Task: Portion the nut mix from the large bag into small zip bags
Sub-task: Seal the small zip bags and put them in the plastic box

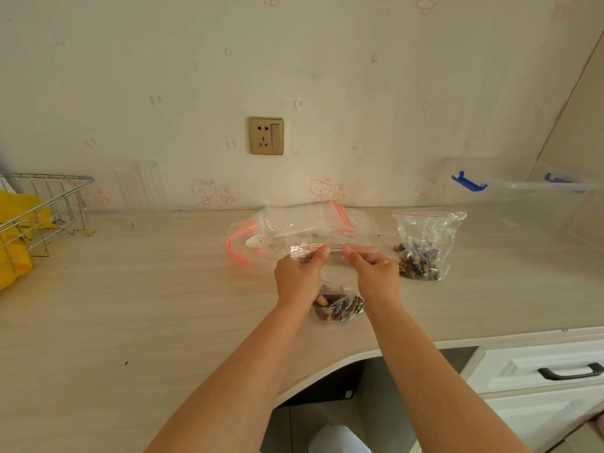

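Observation:
A small clear zip bag with nut mix in its bottom stands on the light wooden desk at the middle. My left hand and my right hand pinch its red zip strip side by side at the top. A second small zip bag, holding nuts, stands to the right with its top apart. Behind my hands lies the large clear bag with a pink edge and a white spoon inside it. Spare red-striped zip bags lie on top of it.
A wire basket with something yellow sits at the far left. A clear glass stands by the wall. A clear storage box with blue clips fills the right back corner. White drawers lie below the desk's curved front edge.

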